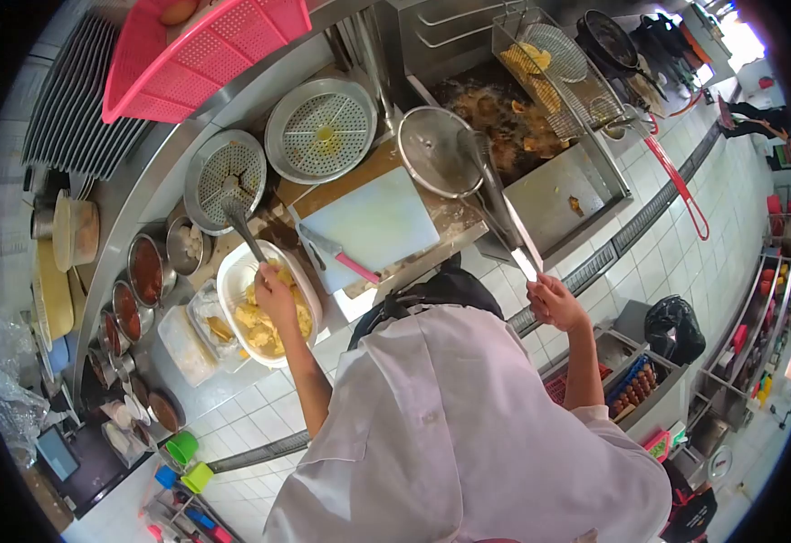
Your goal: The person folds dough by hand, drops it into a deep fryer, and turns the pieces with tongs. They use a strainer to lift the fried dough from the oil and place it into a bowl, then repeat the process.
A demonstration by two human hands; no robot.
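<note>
My left hand [276,294] is closed on a grey long-handled utensil [249,237] with a ribbed, spread end, which reaches over a perforated metal pan [217,185]. Below that hand sits a white tub [230,276] with yellow, battered-looking pieces [261,324]. My right hand [554,303] is closed around the near end of long metal tongs [509,217]. Their far end overlaps a round metal strainer [436,152] beside the fryer. Whether the strainer's handle is also in that hand is hard to tell. Dark oil [495,113] with brown pieces fills the fryer.
A pink-handled knife [345,261] lies on a white cutting board [386,226]. A second perforated pan [321,131] stands behind. A wire fry basket [554,77] holds yellow food. Sauce bowls [148,270] line the left side. Another person [757,120] is far right.
</note>
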